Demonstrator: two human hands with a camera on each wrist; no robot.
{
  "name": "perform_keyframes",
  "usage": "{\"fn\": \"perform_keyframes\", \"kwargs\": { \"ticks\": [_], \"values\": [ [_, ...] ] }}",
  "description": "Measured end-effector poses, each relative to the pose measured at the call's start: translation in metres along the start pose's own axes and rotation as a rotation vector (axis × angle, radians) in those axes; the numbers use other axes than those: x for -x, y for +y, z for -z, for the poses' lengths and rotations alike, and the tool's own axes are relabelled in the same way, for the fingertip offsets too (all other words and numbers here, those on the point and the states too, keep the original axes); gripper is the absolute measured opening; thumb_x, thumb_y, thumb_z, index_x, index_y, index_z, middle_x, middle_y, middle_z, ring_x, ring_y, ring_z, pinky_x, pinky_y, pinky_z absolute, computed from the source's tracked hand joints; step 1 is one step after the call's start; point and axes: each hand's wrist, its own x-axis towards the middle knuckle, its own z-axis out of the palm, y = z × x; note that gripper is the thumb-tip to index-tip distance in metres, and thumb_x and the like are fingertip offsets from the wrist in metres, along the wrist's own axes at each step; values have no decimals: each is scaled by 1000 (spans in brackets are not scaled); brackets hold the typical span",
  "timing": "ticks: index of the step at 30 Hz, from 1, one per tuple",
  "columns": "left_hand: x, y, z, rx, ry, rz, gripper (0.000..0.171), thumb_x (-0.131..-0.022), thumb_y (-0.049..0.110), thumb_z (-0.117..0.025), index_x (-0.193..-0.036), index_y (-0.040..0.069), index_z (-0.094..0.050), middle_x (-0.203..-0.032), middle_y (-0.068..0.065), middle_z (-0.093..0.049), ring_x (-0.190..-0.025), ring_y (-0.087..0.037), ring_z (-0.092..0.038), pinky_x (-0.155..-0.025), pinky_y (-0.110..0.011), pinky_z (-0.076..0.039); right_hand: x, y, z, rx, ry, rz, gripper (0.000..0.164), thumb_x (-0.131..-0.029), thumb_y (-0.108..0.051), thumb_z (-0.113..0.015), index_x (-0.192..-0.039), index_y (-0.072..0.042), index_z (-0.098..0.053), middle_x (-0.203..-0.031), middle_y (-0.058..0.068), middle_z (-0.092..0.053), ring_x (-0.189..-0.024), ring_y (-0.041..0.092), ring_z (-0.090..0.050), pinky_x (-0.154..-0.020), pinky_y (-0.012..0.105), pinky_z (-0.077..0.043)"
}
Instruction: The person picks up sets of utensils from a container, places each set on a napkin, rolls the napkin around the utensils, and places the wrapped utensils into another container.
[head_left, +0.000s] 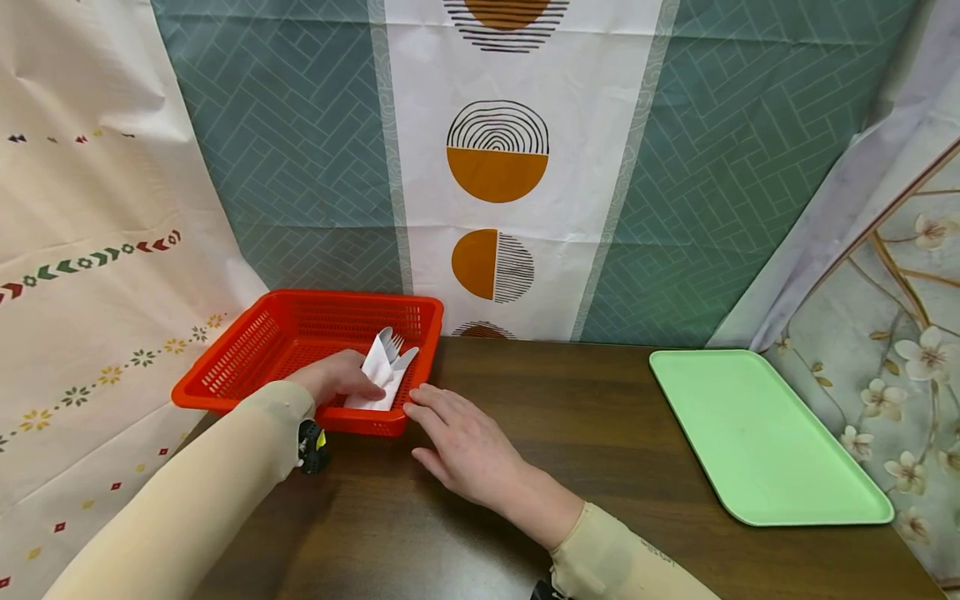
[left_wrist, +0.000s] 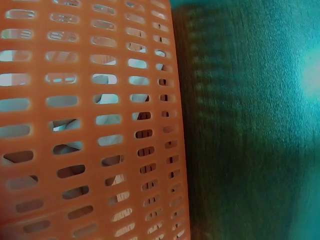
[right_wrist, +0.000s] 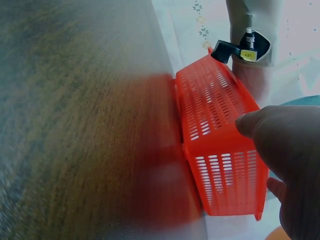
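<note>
In the head view, my left hand reaches over the near rim into a red plastic basket. It grips a white napkin wrapped around cutlery, which leans near the basket's right side. Fork tines and a rounded knife blade stick out at its top, beside a rounded silvery end. My right hand has its fingertips at the basket's near right corner, fingers relaxed and holding nothing. Slotted basket wall hides most of the left hand in the left wrist view.
A light green tray lies at the right of the brown wooden table. Patterned cloth hangs behind the table, with more cloth along both sides. A black wrist camera sits on the left sleeve, close to the basket's near wall.
</note>
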Motion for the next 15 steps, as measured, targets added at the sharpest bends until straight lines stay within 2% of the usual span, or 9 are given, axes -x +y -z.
{"fn": "perform_keyframes", "kwargs": {
  "ticks": [7,15],
  "values": [
    [-1,2,1,-47,-16,10,68,-90,25,-89,-142,-6,-59,-125,-21,-66,-110,-35,-60,-104,-49,-52,0,0,0,-7,-7,-4,60,-104,-34,-78,-157,-10,-59,-162,7,-55,-155,21,-46,-129,35,-30],
    [-6,2,3,-79,-25,26,70,-89,28,-90,-144,-3,-59,-127,-19,-67,-112,-34,-59,-106,-50,-51,-1,2,-1,-13,-1,1,60,-104,-32,-78,-157,-10,-59,-161,9,-56,-154,21,-47,-129,35,-30]
  ]
}}
